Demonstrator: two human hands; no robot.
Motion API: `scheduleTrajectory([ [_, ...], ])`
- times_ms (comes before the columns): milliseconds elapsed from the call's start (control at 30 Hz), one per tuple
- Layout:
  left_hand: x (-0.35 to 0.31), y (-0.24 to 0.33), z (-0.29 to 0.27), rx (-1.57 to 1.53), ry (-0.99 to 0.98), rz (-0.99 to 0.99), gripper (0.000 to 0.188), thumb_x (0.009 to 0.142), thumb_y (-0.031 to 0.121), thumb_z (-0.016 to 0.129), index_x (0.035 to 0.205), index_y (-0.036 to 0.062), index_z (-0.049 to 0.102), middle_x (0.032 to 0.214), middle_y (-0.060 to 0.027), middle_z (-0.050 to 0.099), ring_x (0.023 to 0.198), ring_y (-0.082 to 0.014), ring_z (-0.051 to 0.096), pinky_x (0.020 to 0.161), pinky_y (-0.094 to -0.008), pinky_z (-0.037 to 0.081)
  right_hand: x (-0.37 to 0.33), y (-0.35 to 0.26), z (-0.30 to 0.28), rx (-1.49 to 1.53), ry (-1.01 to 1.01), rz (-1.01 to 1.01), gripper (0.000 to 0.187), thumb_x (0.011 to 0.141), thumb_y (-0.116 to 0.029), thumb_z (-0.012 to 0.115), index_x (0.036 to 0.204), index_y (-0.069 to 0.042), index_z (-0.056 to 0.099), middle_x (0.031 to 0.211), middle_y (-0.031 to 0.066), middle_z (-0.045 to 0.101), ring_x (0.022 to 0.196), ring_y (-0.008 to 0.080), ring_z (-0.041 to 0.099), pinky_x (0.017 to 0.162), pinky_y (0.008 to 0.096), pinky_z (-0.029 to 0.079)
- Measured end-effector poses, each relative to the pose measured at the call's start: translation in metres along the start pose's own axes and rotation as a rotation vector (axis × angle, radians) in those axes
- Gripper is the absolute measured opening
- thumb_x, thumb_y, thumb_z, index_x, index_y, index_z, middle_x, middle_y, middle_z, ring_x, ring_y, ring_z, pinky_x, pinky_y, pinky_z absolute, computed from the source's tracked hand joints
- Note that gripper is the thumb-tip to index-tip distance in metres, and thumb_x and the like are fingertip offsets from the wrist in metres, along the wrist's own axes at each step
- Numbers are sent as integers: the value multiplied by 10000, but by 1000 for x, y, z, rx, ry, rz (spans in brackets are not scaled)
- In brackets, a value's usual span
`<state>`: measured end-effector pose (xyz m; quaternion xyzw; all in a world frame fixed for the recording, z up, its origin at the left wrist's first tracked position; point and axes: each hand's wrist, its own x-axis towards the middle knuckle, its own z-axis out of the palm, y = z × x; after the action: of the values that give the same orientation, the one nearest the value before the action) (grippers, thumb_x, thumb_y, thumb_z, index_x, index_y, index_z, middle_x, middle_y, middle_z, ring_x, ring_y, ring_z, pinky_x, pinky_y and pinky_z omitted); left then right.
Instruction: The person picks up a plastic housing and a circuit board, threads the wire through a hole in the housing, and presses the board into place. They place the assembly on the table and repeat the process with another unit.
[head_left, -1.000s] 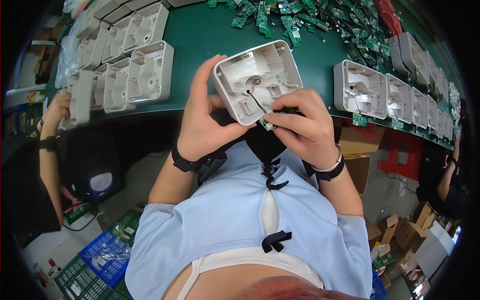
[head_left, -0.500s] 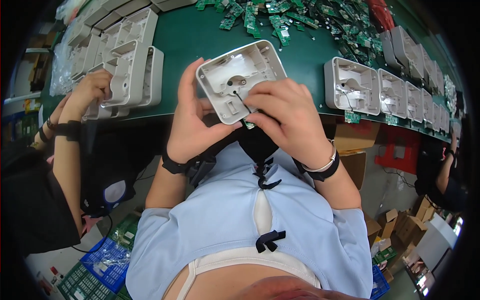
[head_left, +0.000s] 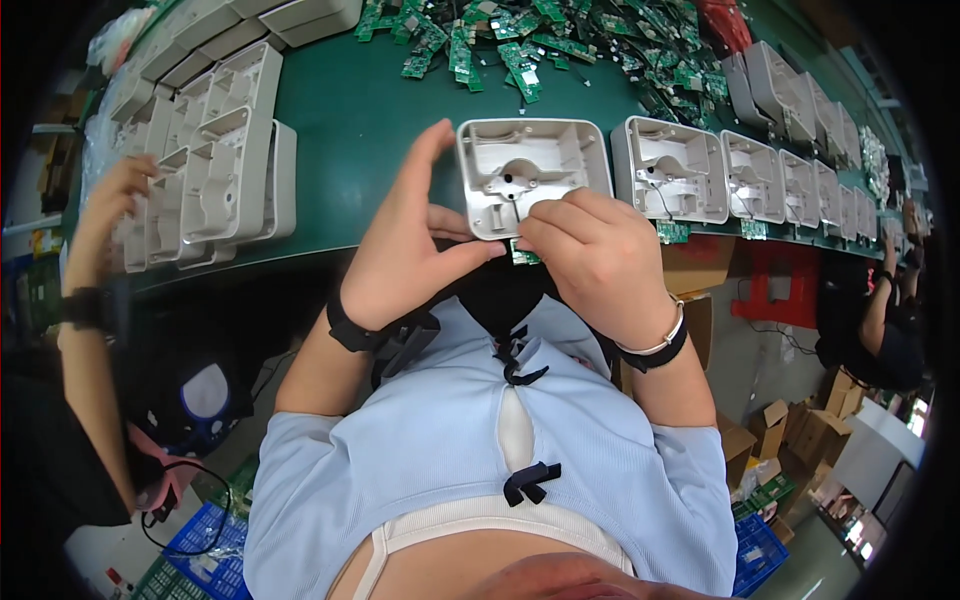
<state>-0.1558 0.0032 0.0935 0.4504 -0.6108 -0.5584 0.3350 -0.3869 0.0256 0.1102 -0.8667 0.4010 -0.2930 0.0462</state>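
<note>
A white plastic housing point(head_left: 545, 142), its open side up, is at the table's near edge, beside the first of a row of similar housings. My left hand point(head_left: 400, 235) holds its left side, with the thumb along the near wall and the index finger lifted away. My right hand point(head_left: 590, 240) is closed on the near wall at the thin black cable point(head_left: 517, 211); the fingers partly hide the contact. A small green circuit board point(head_left: 523, 254) hangs from the cable outside the near wall, below the fingertips.
Similar housings point(head_left: 676, 172) stand in a row to the right, some with boards hanging out. Stacked housings point(head_left: 222, 185) are on the left, by a co-worker's hand point(head_left: 115, 200). Loose green circuit boards point(head_left: 520, 70) pile at the back of the green table point(head_left: 350, 130).
The housing has moved right and levelled out, coming up beside the row. Both my hands moved with it. The co-worker's hand has drawn left, away from the stacked housings.
</note>
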Motion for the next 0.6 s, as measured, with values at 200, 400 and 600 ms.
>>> scheduleTrajectory([
  [200,-17,13,-12,135,70,-20,940,824,60,883,1588,31,337,1561,-224,445,961,-227,768,784,-302,614,3,5,0,-79,-11,29,146,781,-59,800,907,-65,726,933,30,719,782,234,665,645,374,531],
  [400,-55,15,-56,702,485,415,614,792,114,899,1333,19,626,1354,-152,622,968,-268,707,794,-340,574,7,8,-6,-118,-46,17,156,801,-43,791,939,-50,718,944,53,712,809,267,653,679,397,532],
  [600,-68,17,-90,1215,877,394,441,804,210,879,1183,66,707,1278,-120,677,1097,-330,649,994,-457,470,2,7,-8,-218,-139,52,211,828,-22,763,1032,-31,710,1041,87,715,923,285,657,774,407,534],
])
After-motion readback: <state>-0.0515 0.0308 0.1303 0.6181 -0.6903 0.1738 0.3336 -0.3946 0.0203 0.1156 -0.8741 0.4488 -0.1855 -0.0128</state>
